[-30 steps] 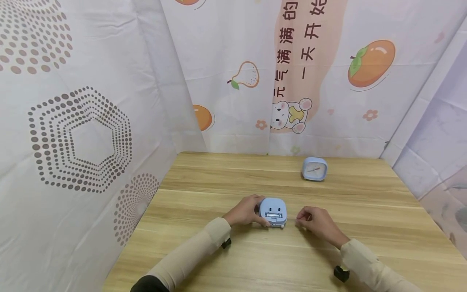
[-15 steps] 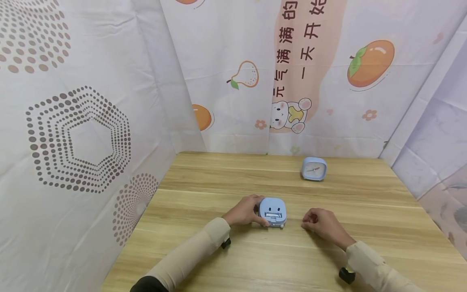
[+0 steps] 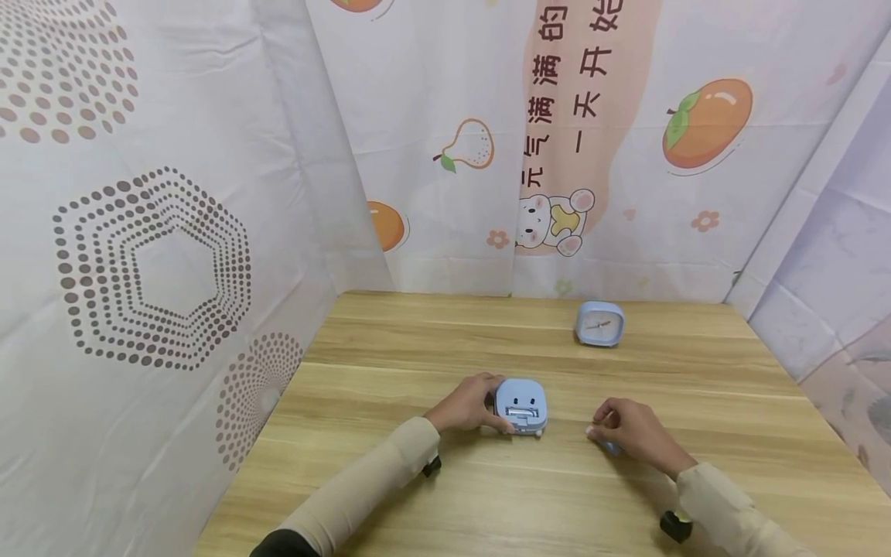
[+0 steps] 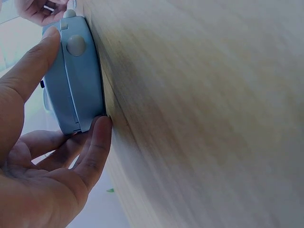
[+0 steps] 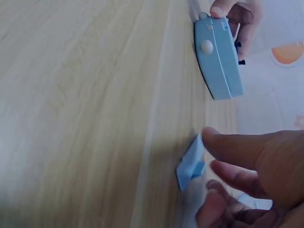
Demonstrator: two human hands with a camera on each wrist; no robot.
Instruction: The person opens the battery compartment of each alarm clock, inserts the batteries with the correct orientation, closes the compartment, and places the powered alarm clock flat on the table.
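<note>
A light-blue alarm clock (image 3: 522, 394) lies face down, its back up. A silver battery (image 3: 522, 412) shows in the uncovered compartment. My left hand (image 3: 468, 404) grips the clock's left side, thumb on the near edge (image 4: 46, 40) and fingers at the far side. A small blue battery cover (image 5: 191, 164) is on the table beneath my right hand (image 3: 629, 429), which stands to the right of the clock. In the right wrist view the thumb tip (image 5: 211, 133) is close beside the cover, and the fingers look loosely curled and apart from it.
A second light-blue clock (image 3: 600, 323) stands upright at the back right of the wooden table (image 3: 418, 333). Patterned white curtains (image 3: 445, 255) hang behind the table and along its left and right sides.
My right hand has moved to the right, away from the clock, and the blue battery cover now shows under it. The left hand and the clock have stayed in place.
</note>
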